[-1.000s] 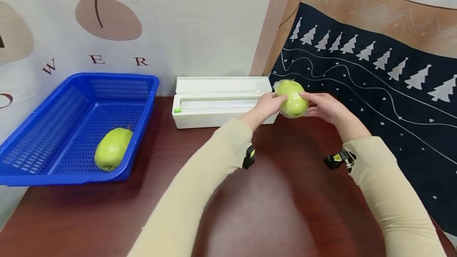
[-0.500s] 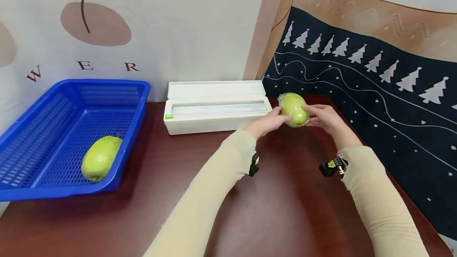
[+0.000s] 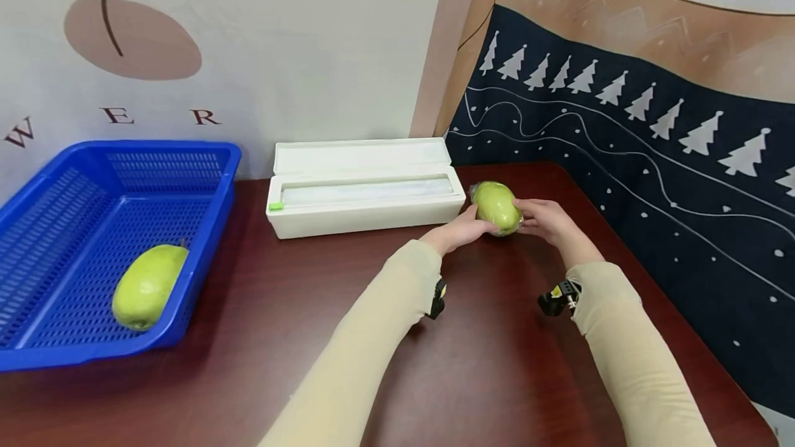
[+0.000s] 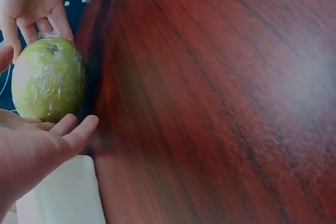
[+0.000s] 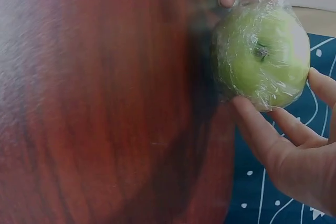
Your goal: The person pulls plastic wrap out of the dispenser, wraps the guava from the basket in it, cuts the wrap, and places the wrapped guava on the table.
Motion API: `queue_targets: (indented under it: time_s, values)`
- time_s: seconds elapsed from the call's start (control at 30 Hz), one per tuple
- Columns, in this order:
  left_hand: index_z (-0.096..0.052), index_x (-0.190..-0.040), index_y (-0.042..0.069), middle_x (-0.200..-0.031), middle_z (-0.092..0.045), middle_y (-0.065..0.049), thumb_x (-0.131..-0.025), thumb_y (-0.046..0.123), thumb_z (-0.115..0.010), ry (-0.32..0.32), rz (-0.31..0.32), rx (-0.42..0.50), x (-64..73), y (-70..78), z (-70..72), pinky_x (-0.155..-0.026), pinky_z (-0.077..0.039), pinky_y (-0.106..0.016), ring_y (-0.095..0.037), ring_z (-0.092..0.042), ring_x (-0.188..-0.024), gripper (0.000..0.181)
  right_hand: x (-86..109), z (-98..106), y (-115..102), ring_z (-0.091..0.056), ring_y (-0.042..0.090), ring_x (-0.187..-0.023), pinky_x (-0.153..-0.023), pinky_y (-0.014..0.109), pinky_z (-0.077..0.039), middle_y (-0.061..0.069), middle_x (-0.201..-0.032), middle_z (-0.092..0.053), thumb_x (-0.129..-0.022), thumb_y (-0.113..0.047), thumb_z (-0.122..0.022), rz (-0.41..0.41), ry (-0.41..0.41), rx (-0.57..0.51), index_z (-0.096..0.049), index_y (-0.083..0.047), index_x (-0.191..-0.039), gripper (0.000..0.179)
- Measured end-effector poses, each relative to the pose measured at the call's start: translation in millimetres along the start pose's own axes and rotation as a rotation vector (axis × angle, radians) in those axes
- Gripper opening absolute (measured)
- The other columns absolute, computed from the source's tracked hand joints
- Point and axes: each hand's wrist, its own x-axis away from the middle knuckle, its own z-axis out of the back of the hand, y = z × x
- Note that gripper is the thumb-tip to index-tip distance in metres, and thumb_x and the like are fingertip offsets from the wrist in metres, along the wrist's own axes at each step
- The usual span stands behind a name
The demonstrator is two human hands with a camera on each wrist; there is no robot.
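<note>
A smooth green fruit (image 3: 495, 207) in clear cling film is between my two hands near the back right of the table. My left hand (image 3: 461, 230) holds its left side, with the thumb on the near face. From the right, my right hand (image 3: 546, 223) grips it between thumb and fingers. In the right wrist view, wrinkled film covers the fruit's (image 5: 262, 59) stem end. Whether its underside touches the table is hidden. Just left of the left hand stands a white cling film box (image 3: 366, 211) with its lid raised and a green slider at its left end.
A blue plastic basket (image 3: 214, 247) stands at the left with an unwrapped green fruit (image 3: 149, 286) lying in it. The dark red table (image 3: 484, 357) ends at a patterned cloth wall (image 3: 621, 157) on the right and a pale one behind.
Both hands have brought the wrapped fruit down toward the table, keeping hold of it. The head view has shifted to the right, so the basket and box appear further left.
</note>
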Motion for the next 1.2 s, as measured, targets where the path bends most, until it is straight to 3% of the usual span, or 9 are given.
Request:
queue_targets:
  time_s: [0.1,0.2,0.33,0.5,0.63,0.7,0.87,1.0,1.2]
  values:
    - [-0.016,-0.15,0.011,-0.151,-0.029,-0.006,-0.089,0.029,-0.057,0.009,-0.007,-0.007,4.6,-1.2,3.2,-0.113,-0.026,-0.035,-0.018,-0.029,-0.137,0.075,-0.8,-5,0,-0.059,-0.002,-0.071,-0.074,0.018,-0.053,-0.004,-0.094,-0.055,-0.097,-0.032,-0.045,0.007,-0.015,0.028,-0.027,0.009,-0.143,0.063]
    - [-0.02,-0.148,0.01,-0.149,-0.033,-0.007,-0.09,0.027,-0.057,0.026,-0.031,-0.038,8.1,-2.8,5.7,-0.112,-0.028,-0.035,-0.018,-0.033,-0.135,0.071,-1.5,-11,-4,-0.059,0.0,-0.075,-0.081,0.024,-0.054,0.011,-0.113,-0.053,-0.098,-0.033,-0.044,0.02,0.0,0.091,-0.024,0.007,-0.144,0.064]
    - [-0.029,-0.145,0.006,-0.146,-0.039,-0.009,-0.091,0.026,-0.055,0.029,-0.051,-0.185,17.4,-2.8,14.5,-0.109,-0.032,-0.034,-0.02,-0.038,-0.133,0.063,-0.6,-21,-14,-0.059,0.016,-0.096,-0.095,0.04,-0.048,0.026,-0.137,-0.041,-0.097,-0.035,-0.045,0.042,0.079,0.247,-0.022,0.004,-0.146,0.067]
    - [-0.041,-0.139,0.003,-0.14,-0.047,-0.012,-0.094,0.026,-0.052,-0.077,-0.109,-0.429,40.5,-2.4,40.7,-0.107,-0.036,-0.031,-0.021,-0.044,-0.13,0.052,0.9,-30,-25,-0.042,0.039,-0.124,-0.102,0.05,-0.039,0.03,-0.144,-0.033,-0.095,-0.035,-0.048,0.108,0.125,0.519,-0.025,0.005,-0.144,0.067]
    - [-0.049,-0.132,0.003,-0.13,-0.057,-0.011,-0.094,0.02,-0.053,-0.112,-0.198,-0.454,66.1,-0.9,69.4,-0.104,-0.039,-0.027,-0.02,-0.052,-0.122,0.042,2.7,-36,-30,-0.034,0.042,-0.131,-0.106,0.052,-0.033,0.031,-0.144,-0.032,-0.094,-0.034,-0.05,0.183,0.15,0.673,-0.026,0.006,-0.143,0.067]
    - [-0.052,-0.129,0.002,-0.124,-0.061,-0.012,-0.093,0.017,-0.054,-0.058,-0.24,-0.44,77.8,0.4,84.9,-0.101,-0.041,-0.028,-0.02,-0.056,-0.117,0.039,3.2,-40,-33,-0.032,0.042,-0.132,-0.107,0.053,-0.031,0.031,-0.144,-0.032,-0.094,-0.032,-0.051,0.231,0.184,0.697,-0.029,0.007,-0.141,0.065]
    - [-0.057,-0.122,0.0,-0.114,-0.064,-0.015,-0.091,0.014,-0.055,0.158,-0.283,-0.418,100.7,-5.0,123.9,-0.096,-0.045,-0.035,-0.024,-0.059,-0.108,0.034,2.6,-54,-46,-0.037,0.04,-0.129,-0.107,0.052,-0.032,0.029,-0.14,-0.04,-0.093,-0.026,-0.054,0.355,0.24,0.693,-0.038,0.006,-0.137,0.056]
    - [-0.057,-0.121,0.001,-0.115,-0.063,-0.014,-0.092,0.015,-0.054,0.285,-0.224,-0.421,118.2,-22.2,152.5,-0.095,-0.045,-0.039,-0.026,-0.058,-0.108,0.032,-3.0,-75,-57,-0.044,0.038,-0.125,-0.106,0.049,-0.034,0.027,-0.135,-0.047,-0.093,-0.024,-0.055,0.41,0.194,0.697,-0.045,0.005,-0.132,0.05]
    - [-0.055,-0.123,0.001,-0.118,-0.061,-0.016,-0.093,0.016,-0.052,0.365,-0.141,-0.443,140.1,-40.5,180.3,-0.096,-0.043,-0.043,-0.028,-0.055,-0.112,0.033,-14.5,-100,-65,-0.046,0.038,-0.122,-0.105,0.048,-0.036,0.026,-0.131,-0.051,-0.094,-0.022,-0.054,0.43,0.132,0.72,-0.047,0.005,-0.13,0.046]
